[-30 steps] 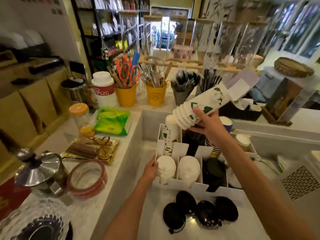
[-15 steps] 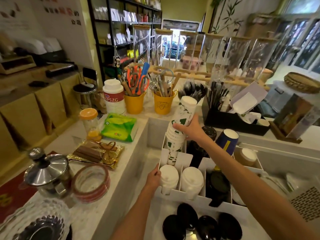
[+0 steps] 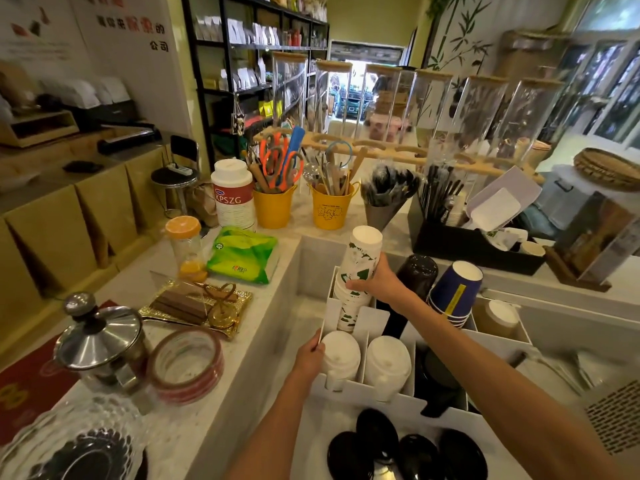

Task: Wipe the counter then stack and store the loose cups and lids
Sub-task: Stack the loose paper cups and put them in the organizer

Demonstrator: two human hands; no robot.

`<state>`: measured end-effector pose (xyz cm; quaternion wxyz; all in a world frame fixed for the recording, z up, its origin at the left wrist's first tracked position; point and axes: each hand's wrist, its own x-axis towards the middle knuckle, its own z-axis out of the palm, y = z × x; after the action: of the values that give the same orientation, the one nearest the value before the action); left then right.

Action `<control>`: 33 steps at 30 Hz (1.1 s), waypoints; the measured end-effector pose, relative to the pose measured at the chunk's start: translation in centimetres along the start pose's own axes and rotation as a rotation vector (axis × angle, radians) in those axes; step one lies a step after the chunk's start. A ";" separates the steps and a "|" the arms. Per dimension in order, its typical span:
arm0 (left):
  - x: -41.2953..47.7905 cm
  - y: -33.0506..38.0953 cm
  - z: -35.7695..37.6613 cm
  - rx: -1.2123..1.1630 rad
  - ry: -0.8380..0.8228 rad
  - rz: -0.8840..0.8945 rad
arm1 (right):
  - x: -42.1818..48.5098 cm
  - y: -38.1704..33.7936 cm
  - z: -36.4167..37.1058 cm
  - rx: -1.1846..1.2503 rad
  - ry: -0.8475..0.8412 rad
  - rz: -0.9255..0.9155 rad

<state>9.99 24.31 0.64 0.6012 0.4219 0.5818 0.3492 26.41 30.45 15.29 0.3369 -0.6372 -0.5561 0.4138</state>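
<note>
My right fingers [image 3: 358, 285] clamp round the cup stack [image 3: 362, 251], its base inside the far-left compartment of the organizer [image 3: 374, 318]; my left fingers [image 3: 314, 347] pinch its near wall. If I push tilted, the stack can jam and tip the organizer.

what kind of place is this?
Likely a café or tea shop's service counter: a paper cup stack in a white organizer, loose black lids, and glass jars along the front.

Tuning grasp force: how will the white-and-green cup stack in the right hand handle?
Likely light: nested paper cups. Probably crushable, so the grip of the right hand should stay gentle. Tall, leaning; may tip unless the organizer slot supports it.
</note>
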 end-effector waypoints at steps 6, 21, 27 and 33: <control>0.4 -0.2 0.0 -0.001 0.002 -0.018 | 0.5 -4.9 -2.2 -0.092 0.104 -0.138; 0.3 -0.4 0.5 -0.013 0.072 -0.031 | 1.0 -11.1 -5.1 -0.859 -0.095 -0.206; 0.3 -0.4 0.5 -0.040 0.072 -0.042 | 0.7 -11.2 -4.8 -0.871 -0.026 -0.199; 0.3 -0.4 0.4 -0.061 0.068 -0.066 | 0.5 -11.0 -4.4 -0.902 0.005 -0.203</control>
<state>10.37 24.40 0.17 0.6048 0.3720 0.6047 0.3609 25.64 32.74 26.88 0.0662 -0.6634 -0.7394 0.0938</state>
